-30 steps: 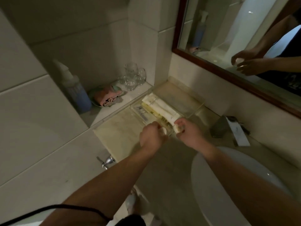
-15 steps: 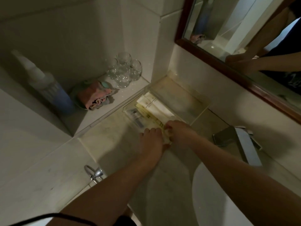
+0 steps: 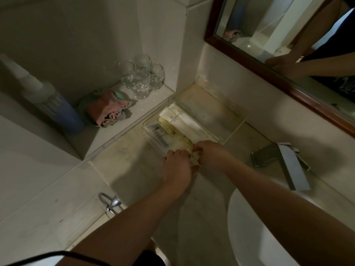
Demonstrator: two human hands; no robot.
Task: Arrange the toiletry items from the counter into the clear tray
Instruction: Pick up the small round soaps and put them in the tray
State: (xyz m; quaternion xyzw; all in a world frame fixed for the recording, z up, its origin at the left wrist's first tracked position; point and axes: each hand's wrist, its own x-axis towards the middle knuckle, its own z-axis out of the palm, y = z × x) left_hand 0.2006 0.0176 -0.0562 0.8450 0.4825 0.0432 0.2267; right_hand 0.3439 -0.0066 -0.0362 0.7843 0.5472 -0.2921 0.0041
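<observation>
The clear tray point(image 3: 233, 129) lies on the counter against the wall under the mirror. Its left half holds white packets point(image 3: 180, 120), a yellow-striped packet point(image 3: 177, 137) and a wrapped dark item point(image 3: 158, 132); its right half is bare. My left hand point(image 3: 177, 166) and my right hand point(image 3: 210, 152) meet at the tray's near corner. Both pinch a small pale packet point(image 3: 195, 158), which their fingers mostly hide.
Several glasses point(image 3: 143, 77), a folded pink cloth point(image 3: 107, 108) and a blue bottle point(image 3: 57, 108) stand on the raised ledge to the left. A chrome faucet point(image 3: 284, 162) and the white basin point(image 3: 255, 233) lie to the right. A mirror point(image 3: 288, 35) hangs above.
The view has tilted and moved closer. Both hands stay together at the tray's near corner, closed on the small packet, now a little lower against the tray edge.
</observation>
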